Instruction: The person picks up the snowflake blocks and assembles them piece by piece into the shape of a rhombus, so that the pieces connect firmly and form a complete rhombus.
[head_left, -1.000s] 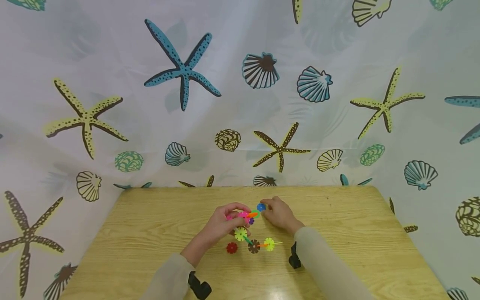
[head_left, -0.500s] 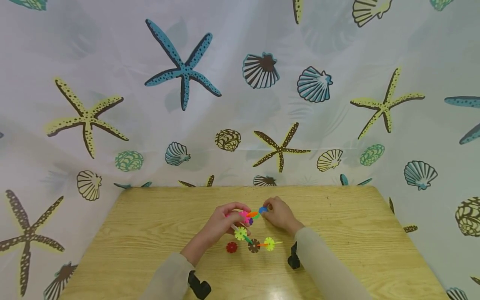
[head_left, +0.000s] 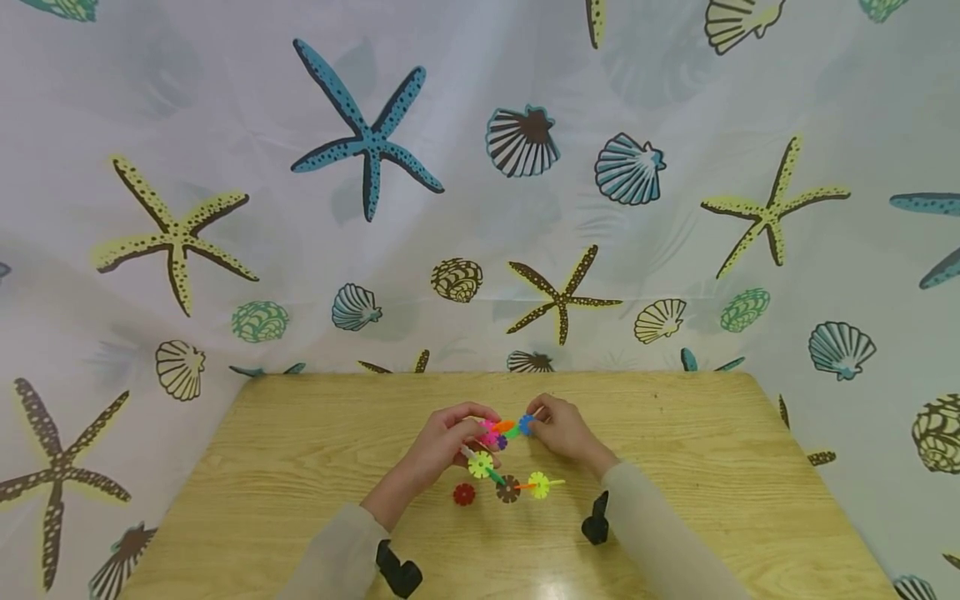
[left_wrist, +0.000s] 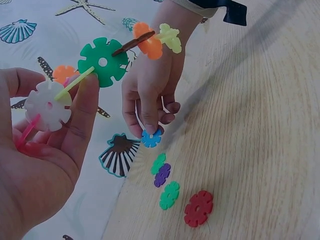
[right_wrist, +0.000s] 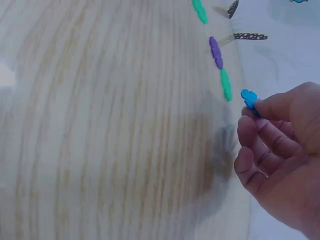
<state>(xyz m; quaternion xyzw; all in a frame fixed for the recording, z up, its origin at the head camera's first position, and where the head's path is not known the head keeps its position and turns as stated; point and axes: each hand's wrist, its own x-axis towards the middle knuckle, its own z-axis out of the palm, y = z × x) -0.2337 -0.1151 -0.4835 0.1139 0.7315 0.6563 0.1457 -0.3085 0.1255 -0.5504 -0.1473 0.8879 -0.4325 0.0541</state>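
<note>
My left hand (head_left: 442, 442) holds a chain of interlocking plastic flower discs. In the left wrist view, a white disc (left_wrist: 48, 106) and a green disc (left_wrist: 103, 62) are near its fingers, followed by brown, orange and pale yellow ones. The head view shows the chain hanging past a brown disc (head_left: 507, 489) to a yellow disc (head_left: 538, 485). Between thumb and forefinger, my right hand (head_left: 564, 429) pinches a blue disc (right_wrist: 250, 100), apart from the chain. A purple disc (left_wrist: 162, 175) and green discs (left_wrist: 169, 195) lie below it on the table.
A red disc (head_left: 464, 494) lies on the wooden table (head_left: 300, 483) near the left wrist. Fabric printed with starfish and shells (head_left: 561, 298) rises behind the table and along both sides.
The blue disc has turned in my right fingers and come slightly towards me, now showing its flat face in the head view. My left hand and its chain have barely moved.
</note>
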